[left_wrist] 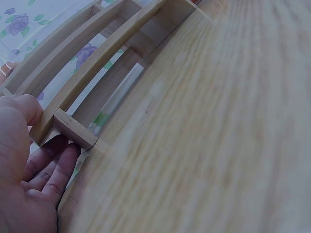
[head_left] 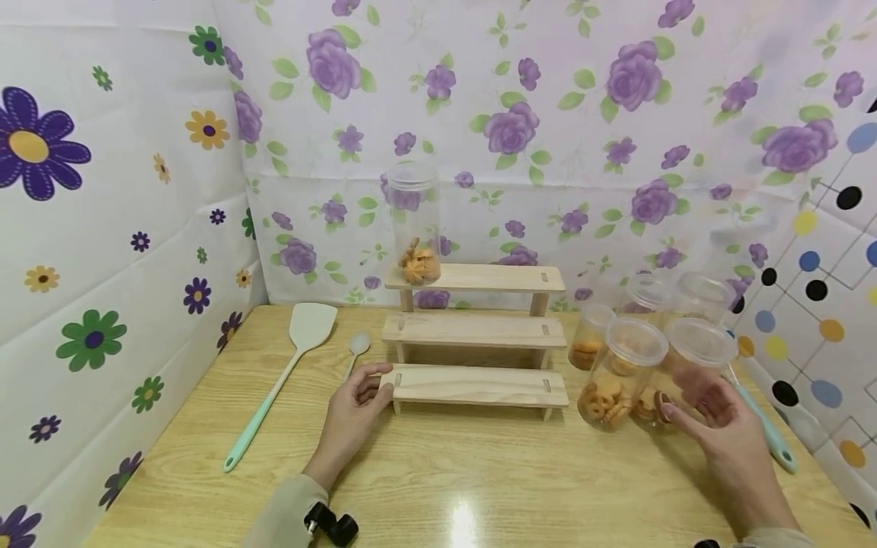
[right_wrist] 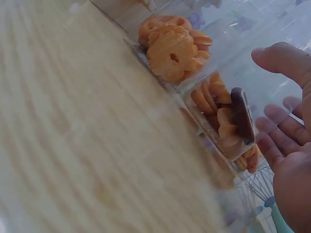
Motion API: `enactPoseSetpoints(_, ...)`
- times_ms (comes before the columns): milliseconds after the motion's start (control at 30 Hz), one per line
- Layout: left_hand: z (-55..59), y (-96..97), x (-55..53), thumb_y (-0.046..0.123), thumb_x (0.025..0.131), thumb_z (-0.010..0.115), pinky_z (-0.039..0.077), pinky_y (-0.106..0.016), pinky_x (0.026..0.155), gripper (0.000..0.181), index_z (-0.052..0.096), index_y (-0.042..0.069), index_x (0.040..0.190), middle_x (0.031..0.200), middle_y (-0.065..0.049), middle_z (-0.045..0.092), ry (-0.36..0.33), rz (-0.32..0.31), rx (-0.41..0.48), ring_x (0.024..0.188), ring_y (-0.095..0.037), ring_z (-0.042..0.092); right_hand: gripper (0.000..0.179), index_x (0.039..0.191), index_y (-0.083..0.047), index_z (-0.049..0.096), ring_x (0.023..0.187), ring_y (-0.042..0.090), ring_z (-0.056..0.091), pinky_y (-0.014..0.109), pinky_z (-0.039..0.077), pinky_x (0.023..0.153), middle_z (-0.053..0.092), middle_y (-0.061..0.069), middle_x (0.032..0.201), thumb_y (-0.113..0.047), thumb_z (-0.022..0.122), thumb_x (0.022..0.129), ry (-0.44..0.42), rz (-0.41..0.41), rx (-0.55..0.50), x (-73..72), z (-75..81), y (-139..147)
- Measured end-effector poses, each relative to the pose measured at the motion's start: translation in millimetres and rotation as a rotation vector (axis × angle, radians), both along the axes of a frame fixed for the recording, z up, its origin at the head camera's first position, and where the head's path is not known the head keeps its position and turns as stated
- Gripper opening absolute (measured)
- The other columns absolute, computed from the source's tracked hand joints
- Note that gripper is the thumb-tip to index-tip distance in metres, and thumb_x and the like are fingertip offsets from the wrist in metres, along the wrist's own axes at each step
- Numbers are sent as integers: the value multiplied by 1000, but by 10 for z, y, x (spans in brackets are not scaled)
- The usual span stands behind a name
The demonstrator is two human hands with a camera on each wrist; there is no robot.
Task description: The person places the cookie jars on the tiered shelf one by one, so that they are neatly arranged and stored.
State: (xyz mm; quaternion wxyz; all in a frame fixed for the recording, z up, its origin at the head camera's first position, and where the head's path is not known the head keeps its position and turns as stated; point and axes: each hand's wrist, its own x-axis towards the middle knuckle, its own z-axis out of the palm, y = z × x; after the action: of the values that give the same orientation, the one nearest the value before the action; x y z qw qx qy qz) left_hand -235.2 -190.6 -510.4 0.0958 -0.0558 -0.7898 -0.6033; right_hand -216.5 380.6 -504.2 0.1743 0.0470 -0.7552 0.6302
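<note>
My left hand (head_left: 351, 418) grips the left end of the lowest step of a three-tier wooden display rack (head_left: 479, 386). In the left wrist view its thumb lies on the board, with fingers bent underneath beside the leg. My right hand (head_left: 729, 430) is around the near right side of a clear lidded jar (head_left: 700, 342), thumb and fingers spread apart. Cookies, one of them dark-edged (right_wrist: 243, 116), lie in that jar's bottom. Left of it stands another clear jar of cookies (head_left: 606, 396). A tall cookie jar (head_left: 414, 228) stands on the top tier's left end.
More clear jars, including a small one (head_left: 589, 339), cluster behind at right. A whisk with a mint handle (head_left: 770, 434) lies along the right side. On the left are a spatula (head_left: 277, 388) with a mint handle and a small pale spoon (head_left: 358, 344). Patterned cloths surround the table.
</note>
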Motion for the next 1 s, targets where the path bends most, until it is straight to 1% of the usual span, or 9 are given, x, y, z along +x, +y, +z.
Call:
enactPoseSetpoints(67,-1,7,3,24,110,76,57,-23,97,34,72,20,143,124,-6,79,-2,-1,0,116,-19,71,66,153,3,57,126,9,64,9,49,104,70,2,141,7,86,94,18,-13,-25,19,29,9)
enactPoseSetpoints(167,-2,20,0,24,110,76,58,-23,96,34,72,18,144,124,-7,80,4,-4,-2,115,-19,72,57,144,9,59,122,12,65,10,50,103,71,3,139,13,84,92,66,-19,-63,31,89,24)
enactPoseSetpoints(300,1,32,-8,24,110,75,58,-23,95,34,72,17,144,123,-8,80,12,-4,-5,114,-18,72,52,137,11,59,120,12,65,10,50,101,72,4,138,17,82,92,111,-23,-84,32,180,51)
enactPoseSetpoints(367,2,36,-11,24,110,75,58,-22,95,34,72,17,144,123,-8,80,14,-3,-5,114,-18,72,55,141,9,59,121,11,65,9,50,101,71,3,139,17,82,92,115,-22,-92,31,236,64)
enactPoseSetpoints(500,18,43,-4,24,111,74,58,-23,96,34,72,18,144,123,-8,80,11,-7,-3,114,-19,72,59,146,6,61,117,9,65,7,50,100,71,1,137,17,82,92,124,-51,-84,24,366,94)
enactPoseSetpoints(667,33,47,6,25,111,75,58,-23,97,34,72,19,144,123,-8,80,9,-12,5,115,-23,73,64,151,5,60,119,10,66,8,51,100,72,1,134,21,78,92,180,-47,-121,-33,576,111)
enactPoseSetpoints(767,24,41,8,26,110,75,58,-24,97,34,72,19,144,122,-8,80,13,-9,4,115,-23,73,65,152,4,60,122,11,65,9,50,101,72,2,136,19,80,92,201,-64,-73,-86,723,100)
enactPoseSetpoints(900,7,23,9,25,110,75,58,-24,98,34,72,19,143,123,-7,80,8,-1,-2,115,-21,73,65,155,-1,60,126,9,64,8,48,102,70,-1,141,10,82,96,188,-131,84,-162,904,61)
enactPoseSetpoints(1000,1,4,5,25,110,76,57,-23,98,33,73,22,142,123,-5,80,-4,7,-6,115,-19,72,64,156,-4,61,126,8,64,9,47,101,69,-2,141,6,83,97,193,-164,143,-229,1036,11)
